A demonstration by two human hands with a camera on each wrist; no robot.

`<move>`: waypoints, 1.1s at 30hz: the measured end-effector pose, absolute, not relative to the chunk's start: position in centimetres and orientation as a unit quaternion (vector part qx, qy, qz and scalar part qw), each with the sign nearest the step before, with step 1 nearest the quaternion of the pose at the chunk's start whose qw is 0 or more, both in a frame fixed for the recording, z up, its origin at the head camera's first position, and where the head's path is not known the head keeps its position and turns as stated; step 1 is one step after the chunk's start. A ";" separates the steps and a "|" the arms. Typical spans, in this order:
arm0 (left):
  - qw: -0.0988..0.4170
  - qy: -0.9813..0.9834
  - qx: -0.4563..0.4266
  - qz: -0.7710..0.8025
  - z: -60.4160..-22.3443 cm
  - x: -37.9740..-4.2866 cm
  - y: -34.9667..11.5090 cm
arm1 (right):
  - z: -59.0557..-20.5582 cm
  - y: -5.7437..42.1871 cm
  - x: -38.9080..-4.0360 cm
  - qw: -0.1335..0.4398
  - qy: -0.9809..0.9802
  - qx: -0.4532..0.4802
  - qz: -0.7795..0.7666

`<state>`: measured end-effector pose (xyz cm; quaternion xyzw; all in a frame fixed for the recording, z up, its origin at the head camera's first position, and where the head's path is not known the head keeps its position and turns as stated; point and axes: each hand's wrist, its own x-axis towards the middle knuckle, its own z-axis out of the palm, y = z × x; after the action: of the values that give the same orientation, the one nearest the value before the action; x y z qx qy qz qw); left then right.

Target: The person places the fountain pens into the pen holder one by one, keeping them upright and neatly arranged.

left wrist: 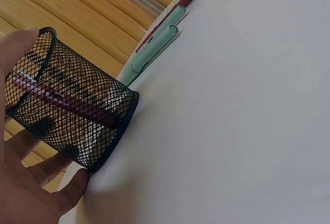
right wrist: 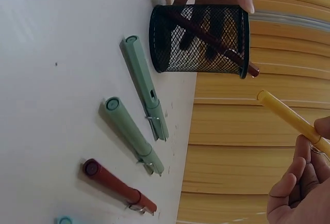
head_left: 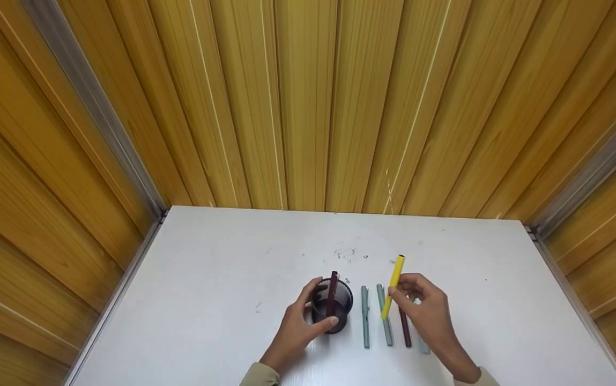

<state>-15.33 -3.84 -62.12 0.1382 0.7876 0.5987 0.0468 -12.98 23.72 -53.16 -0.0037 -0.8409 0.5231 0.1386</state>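
A black mesh pen holder (head_left: 344, 321) stands on the white table, and my left hand (head_left: 301, 328) grips it round its side. Inside the holder leans a dark red pen (head_left: 332, 295), its clip end poking above the rim. My right hand (head_left: 429, 311) pinches a yellow pen (head_left: 395, 279) between thumb and fingers, tilted above the table to the right of the holder. In the right wrist view the yellow pen (right wrist: 289, 113) is apart from the holder (right wrist: 206, 38); its clip is by my fingers.
Right of the holder lie two green pens (head_left: 365, 316) (right wrist: 131, 133), a dark red pen (right wrist: 116, 185) and a light blue pen (head_left: 424, 346), side by side. My right hand partly covers the last two in the head view. Wood-patterned walls (head_left: 308, 107) enclose the table (head_left: 206, 279).
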 end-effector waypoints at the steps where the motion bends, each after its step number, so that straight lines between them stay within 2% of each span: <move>1: 0.048 0.785 0.139 0.601 -62.1 -15.3 -3.8 | -53.2 23.5 -13.1 0.142 -0.838 0.002 0.526; 12: 0.040 0.782 0.146 0.605 -62.0 -15.4 -4.1 | -52.9 20.5 -13.6 0.149 -0.823 0.042 0.546; 25: 0.051 0.781 0.145 0.605 -62.0 -15.4 -3.5 | -55.4 17.4 -14.1 0.163 -0.832 0.064 0.526; 33: 0.050 0.784 0.141 0.603 -62.1 -15.5 -3.9 | -56.7 15.7 -14.0 0.146 -0.850 0.084 0.500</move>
<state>-15.46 -3.93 -62.10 0.1407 0.7836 0.6030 0.0502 -13.99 15.74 -56.74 0.0842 -0.8496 0.4999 0.1457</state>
